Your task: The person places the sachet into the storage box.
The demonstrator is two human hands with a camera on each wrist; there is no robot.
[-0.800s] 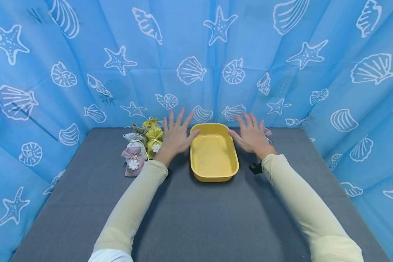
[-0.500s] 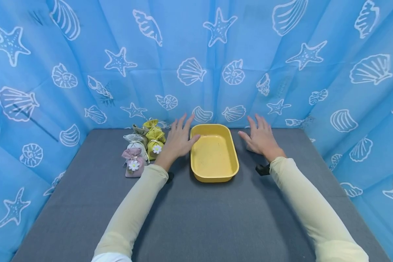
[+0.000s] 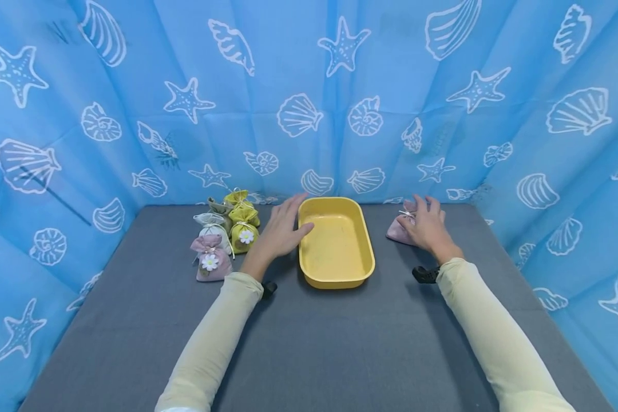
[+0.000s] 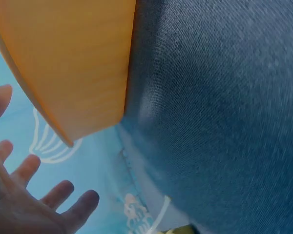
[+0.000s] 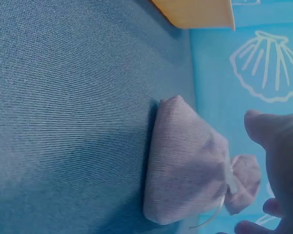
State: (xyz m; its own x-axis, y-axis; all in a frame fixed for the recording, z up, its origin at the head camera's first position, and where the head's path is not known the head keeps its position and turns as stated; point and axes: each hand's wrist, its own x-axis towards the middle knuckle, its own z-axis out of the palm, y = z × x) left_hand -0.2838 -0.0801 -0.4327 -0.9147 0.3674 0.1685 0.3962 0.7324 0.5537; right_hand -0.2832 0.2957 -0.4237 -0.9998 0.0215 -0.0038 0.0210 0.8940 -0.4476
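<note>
Centre frame, the yellow tray (image 3: pixel 336 243) sits on the grey table (image 3: pixel 309 343). The left hand (image 3: pixel 280 232) lies flat against its left rim, fingers straight, steadying it. Right of centre, the right hand (image 3: pixel 426 226) reaches over a pink pouch (image 3: pixel 399 230); whether its fingers grip it, I cannot tell. More pouches (image 3: pixel 221 234) cluster at left.

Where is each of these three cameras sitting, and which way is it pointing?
Head: on the head, looking forward and down at the yellow tray; both sleeved arms show.
Left wrist: under the left hand, facing the tray's wall; fingers show.
Right wrist: by the right hand, facing a pink pouch.
All three share the tray.
</note>
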